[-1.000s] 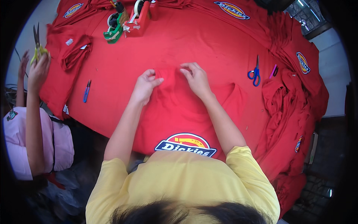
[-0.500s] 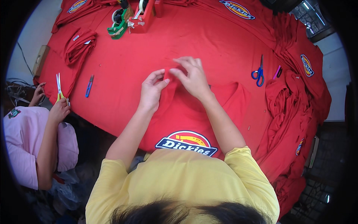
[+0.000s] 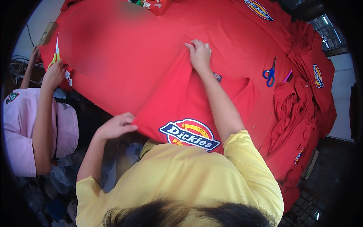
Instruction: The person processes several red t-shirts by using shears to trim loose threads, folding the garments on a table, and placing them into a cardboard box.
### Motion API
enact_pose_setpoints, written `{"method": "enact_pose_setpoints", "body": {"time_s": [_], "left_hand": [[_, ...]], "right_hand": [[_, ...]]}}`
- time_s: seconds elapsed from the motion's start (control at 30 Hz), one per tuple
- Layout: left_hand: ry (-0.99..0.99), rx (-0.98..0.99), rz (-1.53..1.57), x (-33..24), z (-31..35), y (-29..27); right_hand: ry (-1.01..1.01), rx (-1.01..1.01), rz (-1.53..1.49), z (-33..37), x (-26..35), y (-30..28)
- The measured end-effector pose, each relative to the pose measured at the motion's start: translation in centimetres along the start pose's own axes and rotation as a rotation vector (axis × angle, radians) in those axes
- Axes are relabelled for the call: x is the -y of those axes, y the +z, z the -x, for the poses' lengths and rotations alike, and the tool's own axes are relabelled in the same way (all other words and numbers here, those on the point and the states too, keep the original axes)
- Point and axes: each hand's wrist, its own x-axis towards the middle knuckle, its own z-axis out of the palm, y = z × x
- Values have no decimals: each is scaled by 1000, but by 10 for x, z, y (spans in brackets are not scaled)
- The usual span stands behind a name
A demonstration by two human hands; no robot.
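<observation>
A red T-shirt point(image 3: 172, 98) lies on the table right before me, its printed badge point(image 3: 190, 134) close to my body and a dark neck label point(image 3: 217, 77) by the collar. My left hand point(image 3: 120, 125) pinches the shirt's edge low on the left, at the table's near side. Farther up, my right hand point(image 3: 200, 55) has its fingers closed on the shirt's upper left part. Between the two hands the cloth is stretched in a slanting line.
Blue-handled scissors point(image 3: 269, 76) and a pink pen-like thing point(image 3: 289, 76) lie right. Red shirts point(image 3: 298, 102) heap along the right edge. A red tape dispenser point(image 3: 155, 5) stands at the back. At left, a co-worker's hand point(image 3: 55, 73) holds yellow-handled scissors point(image 3: 55, 57). The table's upper left is blurred.
My hands have parted: the left came down toward me to the near edge, the right moved slightly away. The shirt's left side is now spread taut. The co-worker's scissors shifted upward in view.
</observation>
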Motion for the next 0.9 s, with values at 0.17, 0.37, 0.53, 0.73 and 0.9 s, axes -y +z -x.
{"method": "enact_pose_setpoints", "body": {"time_s": [0.17,0.37,0.53,0.73,0.9], "left_hand": [[-124,-110,341,-18,5,13],[279,-454,-412,-56,0,44],[502,-134,-677,-50,-29,114],[612,34,-828,-50,-49,120],[651,45,-891,-42,-53,123]], "right_hand": [[238,196,-464,-26,-20,-19],[158,358,-965,-8,-53,-110],[153,481,-685,46,-125,-168],[152,253,-798,93,-145,-191],[390,223,-465,102,-127,-185]]}}
